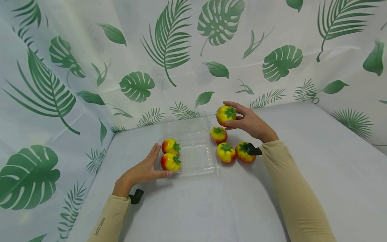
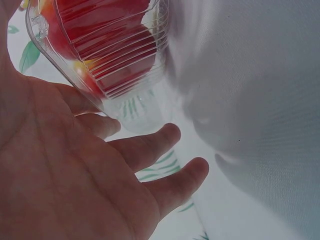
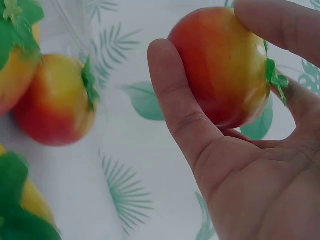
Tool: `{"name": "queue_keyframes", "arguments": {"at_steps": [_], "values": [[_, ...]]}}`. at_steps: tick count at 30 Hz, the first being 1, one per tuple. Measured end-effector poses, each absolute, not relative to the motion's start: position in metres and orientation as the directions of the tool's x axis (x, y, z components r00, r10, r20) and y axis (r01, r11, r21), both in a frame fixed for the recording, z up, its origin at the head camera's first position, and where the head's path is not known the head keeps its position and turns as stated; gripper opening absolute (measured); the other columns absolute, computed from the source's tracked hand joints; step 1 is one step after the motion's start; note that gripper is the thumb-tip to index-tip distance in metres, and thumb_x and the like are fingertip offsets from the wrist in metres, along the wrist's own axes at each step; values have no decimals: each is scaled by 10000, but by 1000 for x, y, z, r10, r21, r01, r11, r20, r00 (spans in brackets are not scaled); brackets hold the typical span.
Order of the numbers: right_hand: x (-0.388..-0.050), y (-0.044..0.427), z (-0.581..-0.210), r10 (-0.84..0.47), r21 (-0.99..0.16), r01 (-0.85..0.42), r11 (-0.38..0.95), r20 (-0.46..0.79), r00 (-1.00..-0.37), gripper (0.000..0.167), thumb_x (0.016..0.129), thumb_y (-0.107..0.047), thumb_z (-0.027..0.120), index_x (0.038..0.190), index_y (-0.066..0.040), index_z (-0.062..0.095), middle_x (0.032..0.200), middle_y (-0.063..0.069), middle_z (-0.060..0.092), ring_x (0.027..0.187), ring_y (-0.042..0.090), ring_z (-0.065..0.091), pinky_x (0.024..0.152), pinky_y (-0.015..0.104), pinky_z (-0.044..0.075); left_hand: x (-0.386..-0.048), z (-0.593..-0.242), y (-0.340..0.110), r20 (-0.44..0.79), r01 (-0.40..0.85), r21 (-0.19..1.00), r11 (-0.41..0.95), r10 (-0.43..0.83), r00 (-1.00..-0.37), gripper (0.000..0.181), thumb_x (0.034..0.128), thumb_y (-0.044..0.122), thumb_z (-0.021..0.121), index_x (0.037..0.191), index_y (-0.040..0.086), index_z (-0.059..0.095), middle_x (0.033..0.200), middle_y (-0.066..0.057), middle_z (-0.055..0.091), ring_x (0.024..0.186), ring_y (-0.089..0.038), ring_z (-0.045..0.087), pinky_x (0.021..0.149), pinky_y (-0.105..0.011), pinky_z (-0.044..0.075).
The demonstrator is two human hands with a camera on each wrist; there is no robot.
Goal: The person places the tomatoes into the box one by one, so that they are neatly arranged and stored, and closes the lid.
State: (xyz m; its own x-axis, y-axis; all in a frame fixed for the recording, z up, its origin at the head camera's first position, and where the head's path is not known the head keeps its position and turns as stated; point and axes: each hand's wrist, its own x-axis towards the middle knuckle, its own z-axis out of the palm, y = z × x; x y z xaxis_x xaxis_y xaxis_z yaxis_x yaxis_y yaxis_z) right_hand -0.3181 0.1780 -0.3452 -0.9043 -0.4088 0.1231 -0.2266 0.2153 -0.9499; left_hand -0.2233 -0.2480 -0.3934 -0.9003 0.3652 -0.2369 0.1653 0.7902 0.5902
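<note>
A clear plastic container (image 1: 196, 158) lies with its lid folded back on the white surface. Two red-yellow fruits (image 1: 171, 162) with green leaves sit in its left part. Beside them, the left hand (image 1: 142, 172) rests against the container's left side, fingers spread; the left wrist view shows its fingers near the ribbed plastic wall (image 2: 125, 65). In the air behind the container's right side, the right hand (image 1: 249, 122) holds another fruit (image 3: 220, 67) between thumb and fingers.
Right of the container, three more fruits (image 1: 226, 153) stand close together, below the raised right hand. Leaf-patterned cloth (image 1: 169, 43) hangs behind and at the left of the white surface (image 1: 193, 208).
</note>
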Motion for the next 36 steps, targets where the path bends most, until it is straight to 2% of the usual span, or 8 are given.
{"name": "queue_keyframes", "arguments": {"at_steps": [2,5,10,13,17,20,27,36], "values": [[-319,175,-347,-415,-952,-223,211,120,-902,662,1052,-146,695,1645,-284,433,1473,159,535,1198,426,682,1126,440,492,-223,-393,-248,-235,166,591,789,366,-900,1304,898,655,778,1715,52,-41,1780,-148,-142,1633,-398,18,1263,-627,161],[-318,171,-347,-421,-952,-218,216,110,-900,648,1039,-135,705,1623,-251,449,1481,149,516,1230,379,652,1075,389,532,-224,-394,-248,-233,168,594,787,367,-901,1304,897,657,777,1715,53,-39,1780,-147,-142,1632,-399,18,1262,-631,162],[-316,163,-346,-413,-954,-184,236,72,-908,694,1001,-176,744,1589,-193,376,1472,191,490,1247,383,614,1127,504,488,-224,-395,-248,-232,167,598,784,368,-900,1306,895,663,777,1716,55,-37,1780,-147,-143,1631,-406,22,1257,-641,170],[-317,158,-347,-391,-954,-165,249,57,-919,725,981,-253,783,1549,-189,336,1489,210,440,1232,393,615,1130,528,482,-224,-394,-248,-232,166,599,783,368,-900,1306,894,663,778,1717,58,-37,1781,-147,-142,1630,-410,27,1255,-646,173],[-319,152,-350,-353,-948,-163,275,58,-934,735,965,-334,815,1479,-160,320,1484,214,396,1220,381,589,1084,494,522,-224,-395,-248,-232,167,600,783,369,-900,1307,893,666,776,1717,60,-38,1781,-147,-141,1629,-415,32,1250,-655,177],[-320,147,-353,-316,-944,-170,283,75,-946,714,966,-351,819,1424,-132,317,1436,214,428,1202,369,568,1036,438,543,-224,-395,-248,-232,167,598,784,369,-900,1310,891,672,774,1717,60,-38,1781,-148,-142,1629,-418,36,1248,-658,179],[-322,139,-357,-245,-945,-196,263,131,-961,640,982,-290,807,1343,-111,311,1363,218,475,1161,354,577,1006,338,536,-224,-396,-249,-229,170,595,786,368,-901,1308,893,669,774,1717,57,-37,1780,-151,-143,1630,-414,31,1251,-649,175],[-316,133,-354,-274,-943,-222,246,152,-950,603,1002,-234,776,1365,-98,315,1426,221,472,1196,360,542,1058,410,501,-225,-396,-248,-229,168,592,788,365,-903,1307,891,676,771,1720,71,-39,1783,-142,-139,1627,-422,55,1245,-660,188]]}}
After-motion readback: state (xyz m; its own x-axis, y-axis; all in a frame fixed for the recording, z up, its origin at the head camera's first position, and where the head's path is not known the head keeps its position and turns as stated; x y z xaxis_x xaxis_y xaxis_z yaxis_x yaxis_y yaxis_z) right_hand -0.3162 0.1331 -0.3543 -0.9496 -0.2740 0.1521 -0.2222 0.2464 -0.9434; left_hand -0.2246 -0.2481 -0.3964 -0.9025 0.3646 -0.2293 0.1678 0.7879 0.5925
